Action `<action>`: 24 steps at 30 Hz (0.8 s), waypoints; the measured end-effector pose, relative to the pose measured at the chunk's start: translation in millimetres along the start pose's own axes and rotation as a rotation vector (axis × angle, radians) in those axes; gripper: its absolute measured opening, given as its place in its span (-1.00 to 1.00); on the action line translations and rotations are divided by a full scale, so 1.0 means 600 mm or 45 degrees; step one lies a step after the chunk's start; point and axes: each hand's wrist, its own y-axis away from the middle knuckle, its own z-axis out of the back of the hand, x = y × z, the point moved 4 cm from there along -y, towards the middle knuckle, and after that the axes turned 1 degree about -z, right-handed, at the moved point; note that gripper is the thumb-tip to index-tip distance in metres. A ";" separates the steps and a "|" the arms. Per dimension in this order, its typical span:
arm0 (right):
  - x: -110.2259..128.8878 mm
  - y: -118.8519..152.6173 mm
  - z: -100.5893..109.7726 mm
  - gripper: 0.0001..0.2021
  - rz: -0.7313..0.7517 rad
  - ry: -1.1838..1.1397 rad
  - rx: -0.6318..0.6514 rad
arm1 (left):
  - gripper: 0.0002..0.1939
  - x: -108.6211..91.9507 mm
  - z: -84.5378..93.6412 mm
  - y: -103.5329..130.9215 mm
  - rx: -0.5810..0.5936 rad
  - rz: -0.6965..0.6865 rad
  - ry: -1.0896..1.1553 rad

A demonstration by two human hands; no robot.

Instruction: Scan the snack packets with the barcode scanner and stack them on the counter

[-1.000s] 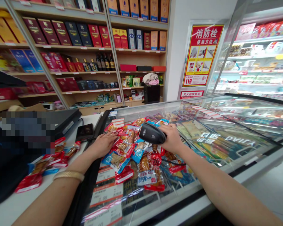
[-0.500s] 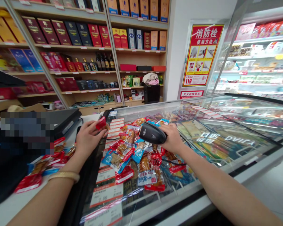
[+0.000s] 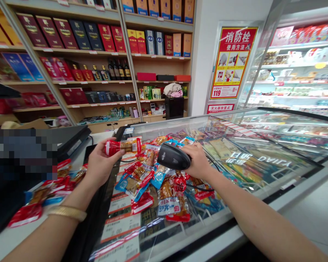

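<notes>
My left hand (image 3: 101, 162) is closed on a red snack packet (image 3: 127, 146) with a clear window, held flat and sideways above the freezer's left edge. In my right hand (image 3: 198, 160) is a black barcode scanner (image 3: 172, 156), its head pointing left towards that packet. Beneath both hands, a heap of red and blue snack packets (image 3: 168, 194) lies on the glass lid of the chest freezer (image 3: 164, 236). More packets (image 3: 47, 191) rest on the white counter to the left of my left forearm.
Price labels (image 3: 120, 225) run along the freezer's left side under the glass. A black cable (image 3: 199, 188) crosses the lid by the heap. Dark equipment (image 3: 73, 140) stands on the left counter. Shelves of boxed bottles (image 3: 84, 34) line the back wall, with a refrigerated display (image 3: 303, 69) at right.
My left hand has turned the snack packet so its full length shows, pointing right towards the scanner. The scanner stays in my right hand, and the view has shifted slightly.
</notes>
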 end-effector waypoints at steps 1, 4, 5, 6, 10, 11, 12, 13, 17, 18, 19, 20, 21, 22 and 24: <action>0.000 0.000 0.000 -0.78 0.011 -0.008 -0.005 | -0.37 0.000 -0.002 0.002 0.020 0.033 0.024; 0.002 0.001 0.001 -0.73 0.039 -0.028 -0.026 | -0.40 -0.002 -0.007 0.007 0.063 0.081 0.055; 0.003 0.001 0.001 -0.72 0.041 -0.027 -0.023 | -0.41 -0.003 -0.008 0.008 0.067 0.083 0.049; 0.003 0.001 0.000 -0.71 0.038 -0.022 -0.015 | -0.42 -0.003 -0.008 0.008 0.071 0.083 0.040; 0.003 -0.001 -0.001 -0.74 0.006 0.013 0.055 | -0.46 -0.004 -0.010 0.009 0.076 0.074 0.017; 0.003 -0.002 -0.001 -0.74 0.003 0.016 0.069 | -0.47 -0.004 -0.010 0.008 0.077 0.070 0.015; 0.002 -0.002 -0.001 -0.73 0.004 0.016 0.076 | -0.47 -0.004 -0.010 0.008 0.081 0.066 0.012; 0.002 -0.002 -0.001 -0.73 0.008 0.013 0.077 | -0.47 -0.004 -0.010 0.009 0.087 0.062 0.009; -0.001 0.000 -0.003 -0.73 0.017 0.024 0.069 | -0.44 -0.005 -0.011 0.010 0.105 0.067 -0.009; -0.003 0.001 -0.004 -0.73 0.013 0.031 0.069 | -0.42 -0.005 -0.010 0.010 0.100 0.067 -0.021; -0.005 0.001 -0.005 -0.74 0.006 0.035 0.066 | -0.38 -0.006 -0.008 0.008 0.091 0.065 -0.035; -0.007 0.002 -0.006 -0.74 -0.002 0.037 0.061 | -0.35 -0.007 -0.002 0.005 0.075 0.061 -0.047; -0.010 0.002 -0.006 -0.75 -0.011 0.039 0.054 | -0.32 -0.008 0.007 0.000 0.046 0.055 -0.060; -0.012 0.002 -0.006 -0.75 -0.021 0.043 0.046 | -0.31 -0.010 0.020 -0.007 0.012 0.047 -0.082; -0.017 0.002 -0.006 -0.76 -0.044 0.058 0.034 | -0.33 -0.015 0.055 -0.022 -0.041 0.023 -0.177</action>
